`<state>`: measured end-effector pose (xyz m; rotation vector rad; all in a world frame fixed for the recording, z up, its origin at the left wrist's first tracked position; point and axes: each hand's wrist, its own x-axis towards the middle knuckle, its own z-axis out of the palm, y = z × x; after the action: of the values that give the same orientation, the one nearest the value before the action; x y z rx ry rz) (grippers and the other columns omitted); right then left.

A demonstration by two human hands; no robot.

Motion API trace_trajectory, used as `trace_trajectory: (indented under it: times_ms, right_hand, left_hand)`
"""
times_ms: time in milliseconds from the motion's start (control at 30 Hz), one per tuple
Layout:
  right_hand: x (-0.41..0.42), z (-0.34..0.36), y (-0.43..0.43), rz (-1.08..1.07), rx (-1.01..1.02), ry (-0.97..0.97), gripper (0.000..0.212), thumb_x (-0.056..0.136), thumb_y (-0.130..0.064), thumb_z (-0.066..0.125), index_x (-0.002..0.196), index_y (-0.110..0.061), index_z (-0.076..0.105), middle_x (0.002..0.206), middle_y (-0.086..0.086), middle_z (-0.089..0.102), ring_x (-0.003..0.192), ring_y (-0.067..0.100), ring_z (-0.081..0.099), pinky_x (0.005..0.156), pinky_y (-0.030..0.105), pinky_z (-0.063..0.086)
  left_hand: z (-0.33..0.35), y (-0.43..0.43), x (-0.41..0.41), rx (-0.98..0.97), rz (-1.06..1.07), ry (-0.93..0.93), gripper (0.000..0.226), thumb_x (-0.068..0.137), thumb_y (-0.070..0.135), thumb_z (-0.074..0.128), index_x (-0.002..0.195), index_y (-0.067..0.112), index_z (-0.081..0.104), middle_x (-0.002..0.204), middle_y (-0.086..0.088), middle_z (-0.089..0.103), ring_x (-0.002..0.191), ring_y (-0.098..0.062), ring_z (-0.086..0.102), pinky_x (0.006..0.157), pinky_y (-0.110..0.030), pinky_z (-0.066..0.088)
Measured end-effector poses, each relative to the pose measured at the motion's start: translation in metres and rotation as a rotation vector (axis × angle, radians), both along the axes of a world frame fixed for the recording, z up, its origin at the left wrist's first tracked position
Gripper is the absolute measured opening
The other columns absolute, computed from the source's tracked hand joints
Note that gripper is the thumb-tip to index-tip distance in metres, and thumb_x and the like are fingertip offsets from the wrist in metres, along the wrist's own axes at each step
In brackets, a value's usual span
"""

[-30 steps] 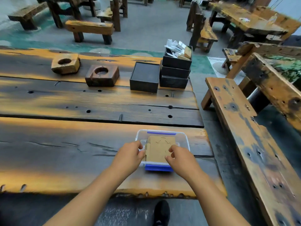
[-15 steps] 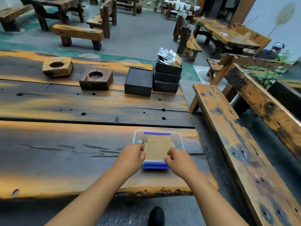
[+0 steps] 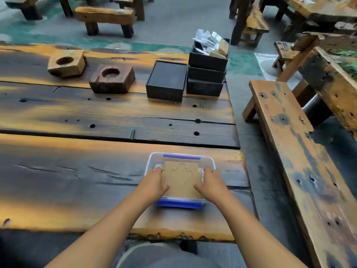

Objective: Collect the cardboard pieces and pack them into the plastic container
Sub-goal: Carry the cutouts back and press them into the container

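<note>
Near the table's (image 3: 58,190) front edge: one clear plastic container (image 3: 209,163) with blue clips, holding your stack of cardboard pieces (image 3: 181,180), top sheet scored with a cut outline. Your left hand (image 3: 152,185) and right hand (image 3: 211,184) press the stack's two sides, fingers curled on its edges. Step in hand, by my judgement: seating the stack. Next move calls for even downward pressure until it lies flat below the rim.

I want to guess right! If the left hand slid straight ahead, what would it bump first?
Probably the far wall of the clear plastic container. The left hand points away from the person, its fingers beside the brown cardboard piece; depth is unclear.
</note>
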<state>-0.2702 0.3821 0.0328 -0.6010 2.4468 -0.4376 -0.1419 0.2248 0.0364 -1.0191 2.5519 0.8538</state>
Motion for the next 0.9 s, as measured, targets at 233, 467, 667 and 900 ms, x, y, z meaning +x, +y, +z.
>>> trace_trajectory:
  times_ms: [233, 467, 667, 900]
  right_hand:
    - [-0.022, -0.025, -0.015, 0.049, 0.127, -0.216, 0.075, 0.074, -0.04, 0.072, 0.135, -0.015, 0.035, 0.131, 0.012, 0.046, 0.108, 0.028, 0.059, 0.081, 0.033, 0.048]
    - [-0.042, -0.039, -0.032, 0.088, 0.145, -0.364, 0.078, 0.068, -0.039, 0.081, 0.132, -0.019, 0.041, 0.128, 0.003, 0.057, 0.104, 0.018, 0.056, 0.085, 0.028, 0.046]
    - [-0.058, -0.046, -0.04, 0.093, 0.201, -0.46, 0.082, 0.066, -0.043, 0.081, 0.135, -0.026, 0.04, 0.124, -0.003, 0.057, 0.095, 0.013, 0.049, 0.08, 0.027, 0.041]
    - [-0.063, -0.056, -0.044, 0.072, 0.183, -0.411, 0.088, 0.06, -0.066, 0.072, 0.129, -0.015, 0.055, 0.127, 0.004, 0.049, 0.106, 0.021, 0.057, 0.09, 0.033, 0.051]
  left_hand:
    - [-0.016, -0.006, -0.03, 0.148, 0.041, -0.148, 0.069, 0.082, 0.04, 0.072, 0.136, 0.012, 0.038, 0.13, -0.008, 0.059, 0.115, -0.026, 0.059, 0.093, -0.035, 0.048]
    - [-0.034, -0.029, -0.05, 0.237, -0.001, -0.24, 0.071, 0.074, 0.04, 0.079, 0.132, 0.014, 0.046, 0.123, -0.005, 0.062, 0.108, -0.022, 0.06, 0.083, -0.026, 0.044]
    - [-0.041, -0.05, -0.066, 0.37, -0.046, -0.381, 0.072, 0.065, 0.043, 0.086, 0.128, 0.02, 0.059, 0.126, -0.003, 0.064, 0.108, -0.021, 0.063, 0.093, -0.031, 0.052]
    - [-0.046, -0.062, -0.065, 0.462, -0.067, -0.389, 0.074, 0.064, 0.049, 0.085, 0.128, 0.021, 0.06, 0.128, -0.001, 0.063, 0.111, -0.019, 0.063, 0.095, -0.032, 0.052]
